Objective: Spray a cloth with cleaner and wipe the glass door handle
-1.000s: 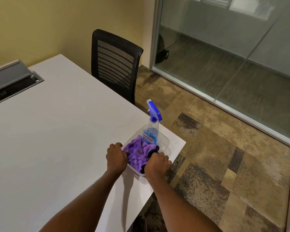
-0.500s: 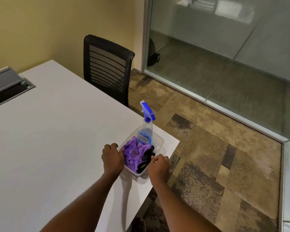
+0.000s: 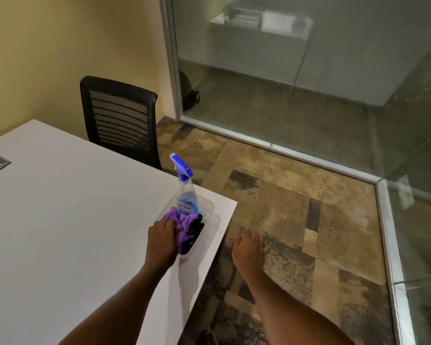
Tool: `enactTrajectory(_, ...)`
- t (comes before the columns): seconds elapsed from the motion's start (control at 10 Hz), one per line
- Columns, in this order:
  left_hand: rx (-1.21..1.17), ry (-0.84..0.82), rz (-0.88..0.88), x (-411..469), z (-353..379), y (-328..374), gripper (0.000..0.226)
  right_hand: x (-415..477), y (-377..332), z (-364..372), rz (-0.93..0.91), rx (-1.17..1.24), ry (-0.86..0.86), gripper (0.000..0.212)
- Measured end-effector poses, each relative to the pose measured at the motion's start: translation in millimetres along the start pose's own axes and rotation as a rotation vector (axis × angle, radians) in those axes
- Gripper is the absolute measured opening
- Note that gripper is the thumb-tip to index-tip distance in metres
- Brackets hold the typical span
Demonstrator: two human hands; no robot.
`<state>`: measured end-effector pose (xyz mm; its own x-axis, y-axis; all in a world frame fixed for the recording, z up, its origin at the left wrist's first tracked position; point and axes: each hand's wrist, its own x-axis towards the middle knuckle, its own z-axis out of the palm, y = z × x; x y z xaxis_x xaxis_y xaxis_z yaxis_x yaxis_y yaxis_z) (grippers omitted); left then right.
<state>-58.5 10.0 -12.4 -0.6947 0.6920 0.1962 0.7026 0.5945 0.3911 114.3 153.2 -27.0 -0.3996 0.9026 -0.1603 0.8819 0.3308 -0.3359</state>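
The task was barely begun: left hand [image 3: 163, 235] closed on the cloth [image 3: 182, 224] beside the sprayer [image 3: 185, 195]; right hand [image 3: 247, 247] loosely curled, holding nothing; nothing sprayed or wiped yet.

I see my left hand [image 3: 162, 241] resting on the purple cloth [image 3: 182, 221] in a clear plastic tray [image 3: 208, 207] on the white bench [image 3: 72, 220], beside a blue-capped spray bottle [image 3: 184, 190]; my right hand [image 3: 248, 250] hangs loosely curled over the carpet.
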Motion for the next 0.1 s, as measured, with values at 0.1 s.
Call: enactTrajectory(0.1,0.061,-0.09,0.105,-9.4,13.8,17.8,0.015,-0.4,23.3,-10.0,0.06,-0.014,0.027,0.031)
